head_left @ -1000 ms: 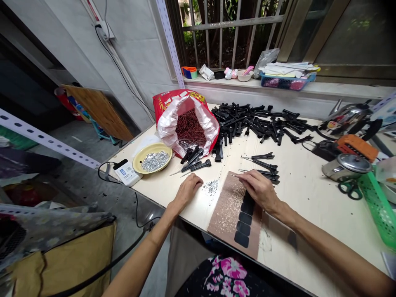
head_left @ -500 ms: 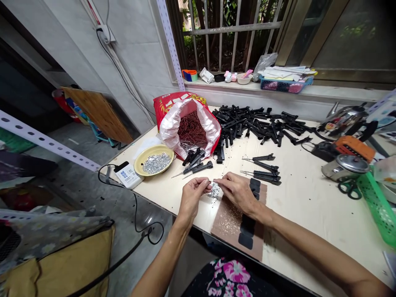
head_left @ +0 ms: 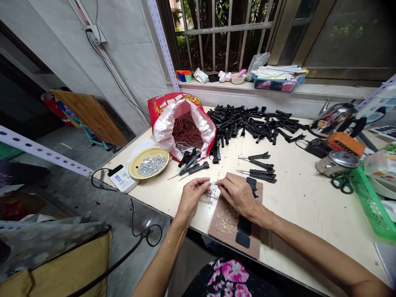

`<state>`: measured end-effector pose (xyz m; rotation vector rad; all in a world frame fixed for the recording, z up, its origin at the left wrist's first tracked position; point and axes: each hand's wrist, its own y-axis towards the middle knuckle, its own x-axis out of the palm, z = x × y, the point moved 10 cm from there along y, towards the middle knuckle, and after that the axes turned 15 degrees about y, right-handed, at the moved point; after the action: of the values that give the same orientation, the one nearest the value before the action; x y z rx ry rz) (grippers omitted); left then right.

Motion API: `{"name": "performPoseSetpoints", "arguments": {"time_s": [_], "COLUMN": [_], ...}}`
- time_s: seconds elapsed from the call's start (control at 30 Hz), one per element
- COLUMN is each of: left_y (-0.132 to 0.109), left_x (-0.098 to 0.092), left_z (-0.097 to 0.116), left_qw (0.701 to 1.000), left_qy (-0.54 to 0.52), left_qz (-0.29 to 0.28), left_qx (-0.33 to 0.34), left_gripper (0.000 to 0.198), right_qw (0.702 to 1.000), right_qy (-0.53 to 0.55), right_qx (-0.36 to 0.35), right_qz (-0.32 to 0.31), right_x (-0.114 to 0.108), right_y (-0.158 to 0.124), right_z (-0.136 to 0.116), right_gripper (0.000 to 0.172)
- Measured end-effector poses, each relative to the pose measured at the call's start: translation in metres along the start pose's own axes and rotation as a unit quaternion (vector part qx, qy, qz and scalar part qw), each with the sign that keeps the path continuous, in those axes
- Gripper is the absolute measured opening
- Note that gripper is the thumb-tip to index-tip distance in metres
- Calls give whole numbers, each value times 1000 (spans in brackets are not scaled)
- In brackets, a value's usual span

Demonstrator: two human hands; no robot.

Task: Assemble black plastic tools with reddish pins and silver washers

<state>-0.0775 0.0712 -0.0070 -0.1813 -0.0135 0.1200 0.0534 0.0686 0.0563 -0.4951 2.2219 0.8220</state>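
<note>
My left hand (head_left: 193,194) and my right hand (head_left: 237,194) meet above the near part of the table, both closed in a pinch. A thin metal rod (head_left: 213,184) spans their fingertips; its ends are hidden by the fingers. Just below lies a small heap of silvery metal pieces (head_left: 211,199). Under my right hand is a brown board (head_left: 223,231) with black pads (head_left: 243,240) and pale crumbs on it. Beyond the hands, black-handled tools with thin metal shafts (head_left: 259,175) lie to the right, and similar ones (head_left: 198,168) to the left.
A yellow plate (head_left: 133,170) of small metal pieces and a white power bank (head_left: 123,180) stand left. A red sack (head_left: 157,103) of brown rods leans behind. Many black parts (head_left: 253,119) are piled at the back. A metal cup (head_left: 337,163), scissors (head_left: 343,185) and green basket (head_left: 368,206) are right.
My right fingertips have lowered slightly, and the thin rod now shows between both hands. The view has shifted a little, moving the whole scene leftward.
</note>
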Motion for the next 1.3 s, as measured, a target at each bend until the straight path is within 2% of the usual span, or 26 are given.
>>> {"name": "performPoseSetpoints", "arguments": {"time_s": [0.2,0.33,0.5,0.67,0.8,1.0,1.3], "left_y": [3,4,2,1,0,-1,-1], "left_x": [0,2,6,0,0,-3,-5], "left_z": [-8,-13,-19,-20,-20,-19,-15], "left_qw": [1000,999,994,996,995,996,996], "left_qy": [13,-21,-69,-57,-59,-59,-52], "left_qz": [0,0,-23,-16,-22,-19,-13], "left_qx": [-14,-40,-79,-70,-72,-70,-65], "left_gripper": [26,29,31,32,33,33,35], "right_qw": [995,995,994,993,996,991,995], "right_qy": [-96,-102,-108,-112,-87,-117,-87], "right_qx": [-15,12,-18,-34,-3,-58,-50], "right_qz": [26,17,19,10,0,-4,-20], "right_x": [-5,0,2,3,2,4,10], "right_y": [-2,-1,-1,0,3,2,4], "right_z": [-8,-3,-5,-9,-8,-18,-14], "right_gripper": [18,16,15,15,16,17,17]}}
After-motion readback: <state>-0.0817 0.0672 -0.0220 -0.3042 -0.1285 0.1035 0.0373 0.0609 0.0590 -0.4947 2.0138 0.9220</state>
